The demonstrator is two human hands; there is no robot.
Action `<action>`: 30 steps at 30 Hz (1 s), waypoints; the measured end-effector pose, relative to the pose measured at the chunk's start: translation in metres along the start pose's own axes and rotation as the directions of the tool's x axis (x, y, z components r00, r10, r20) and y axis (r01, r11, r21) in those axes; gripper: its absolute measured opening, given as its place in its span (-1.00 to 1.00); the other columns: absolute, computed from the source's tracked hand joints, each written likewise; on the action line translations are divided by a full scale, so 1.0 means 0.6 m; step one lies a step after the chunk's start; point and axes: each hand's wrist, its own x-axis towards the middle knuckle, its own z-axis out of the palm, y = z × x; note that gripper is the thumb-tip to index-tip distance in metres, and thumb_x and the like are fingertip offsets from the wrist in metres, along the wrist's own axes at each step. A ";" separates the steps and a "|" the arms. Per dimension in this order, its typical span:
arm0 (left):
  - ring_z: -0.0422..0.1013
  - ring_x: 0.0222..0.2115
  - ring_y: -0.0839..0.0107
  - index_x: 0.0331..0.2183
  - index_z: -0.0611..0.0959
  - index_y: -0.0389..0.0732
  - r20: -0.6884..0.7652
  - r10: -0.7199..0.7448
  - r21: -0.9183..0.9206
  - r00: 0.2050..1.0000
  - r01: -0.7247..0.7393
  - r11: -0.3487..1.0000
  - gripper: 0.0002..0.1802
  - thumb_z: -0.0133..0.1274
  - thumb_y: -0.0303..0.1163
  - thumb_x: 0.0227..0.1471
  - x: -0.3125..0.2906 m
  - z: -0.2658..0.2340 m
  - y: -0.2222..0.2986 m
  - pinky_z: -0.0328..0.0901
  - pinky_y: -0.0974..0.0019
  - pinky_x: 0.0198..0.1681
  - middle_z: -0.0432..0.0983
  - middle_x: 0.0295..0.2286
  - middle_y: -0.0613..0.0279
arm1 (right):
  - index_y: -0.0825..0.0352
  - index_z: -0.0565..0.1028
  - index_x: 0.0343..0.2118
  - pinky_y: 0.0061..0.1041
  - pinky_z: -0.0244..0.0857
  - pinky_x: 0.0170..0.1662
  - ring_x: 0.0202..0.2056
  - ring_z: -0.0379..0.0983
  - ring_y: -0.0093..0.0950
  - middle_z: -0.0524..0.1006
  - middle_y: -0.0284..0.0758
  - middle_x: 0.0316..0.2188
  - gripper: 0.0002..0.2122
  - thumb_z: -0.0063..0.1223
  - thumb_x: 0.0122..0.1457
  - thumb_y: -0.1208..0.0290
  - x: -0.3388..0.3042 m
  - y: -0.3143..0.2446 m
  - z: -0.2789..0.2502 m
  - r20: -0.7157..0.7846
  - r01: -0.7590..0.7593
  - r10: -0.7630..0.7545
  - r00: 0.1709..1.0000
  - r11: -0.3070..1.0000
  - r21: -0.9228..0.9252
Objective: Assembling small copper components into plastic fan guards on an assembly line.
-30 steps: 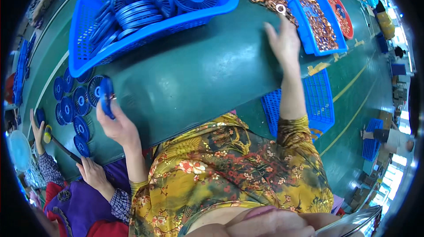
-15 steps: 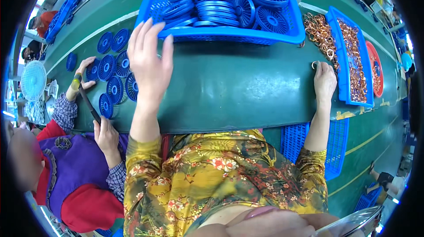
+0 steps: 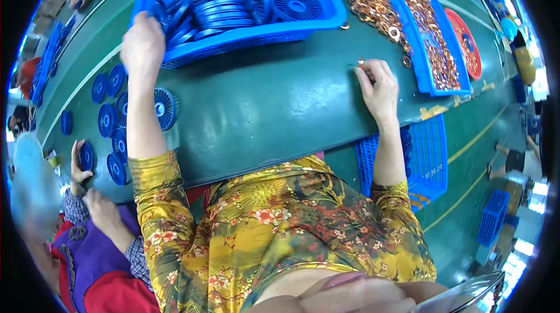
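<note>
My left hand point(image 3: 143, 45) is closed at the left rim of a blue basket point(image 3: 245, 37). Its fingertips pinch the edge of a spoked blue plastic wheel point(image 3: 159, 13), slightly blurred, at the pile's left side. Many more such wheels fill the basket, some stacked flat. Over the green table point(image 3: 262, 109), my right hand point(image 3: 380, 85) pinches a small copper-coloured ring point(image 3: 361, 62) between thumb and fingers. Several blue wheels point(image 3: 165, 109) lie flat on the table, left of and partly behind my left forearm.
Loose copper rings point(image 3: 376, 7) lie heaped beside a blue tray point(image 3: 429, 83) of more rings. A red bowl point(image 3: 475, 68) stands beyond it. At left, a co-worker's hand point(image 3: 79, 161) touches a blue wheel. Blue crates point(image 3: 431, 155) sit below the table edge.
My left hand has gone from open in front of the basket to closed on a wheel at its left side. My right hand still pinches the ring. The whole view has turned and shifted.
</note>
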 end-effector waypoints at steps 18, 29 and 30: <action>-0.21 0.27 -0.07 0.19 0.22 -0.15 0.366 0.764 -0.573 0.532 -0.518 0.635 0.02 0.28 0.02 -0.24 -0.344 -0.028 0.053 -0.28 -0.13 0.28 -0.07 0.24 -0.06 | 0.35 0.56 -0.37 -0.57 0.40 -0.34 -0.42 0.55 -0.53 0.60 -0.30 -0.44 -0.90 0.23 0.03 0.52 -0.058 -0.092 0.032 0.050 -0.061 0.043 0.998 0.877 0.476; 0.41 -0.42 0.56 -0.24 0.52 -0.29 0.493 0.225 -0.869 0.840 0.468 0.157 -0.54 -0.29 -0.10 0.29 -0.333 -0.012 0.095 0.30 0.48 -0.34 0.49 -0.42 0.25 | 0.27 0.56 -0.47 -0.48 0.33 -0.42 -0.47 0.46 -0.41 0.51 -0.36 -0.46 -0.81 0.35 -0.22 0.52 -0.054 -0.175 0.044 -0.156 0.453 -0.428 0.890 0.792 0.410; 0.42 -0.41 0.55 -0.17 0.49 -0.29 0.507 0.218 -0.861 0.834 0.500 0.092 -0.53 -0.29 -0.06 0.29 -0.336 -0.018 0.103 0.31 0.49 -0.34 0.49 -0.38 0.24 | 0.27 0.56 -0.47 -0.48 0.33 -0.42 -0.47 0.46 -0.41 0.51 -0.36 -0.46 -0.81 0.35 -0.22 0.52 -0.051 -0.182 0.045 -0.153 0.452 -0.429 0.890 0.791 0.414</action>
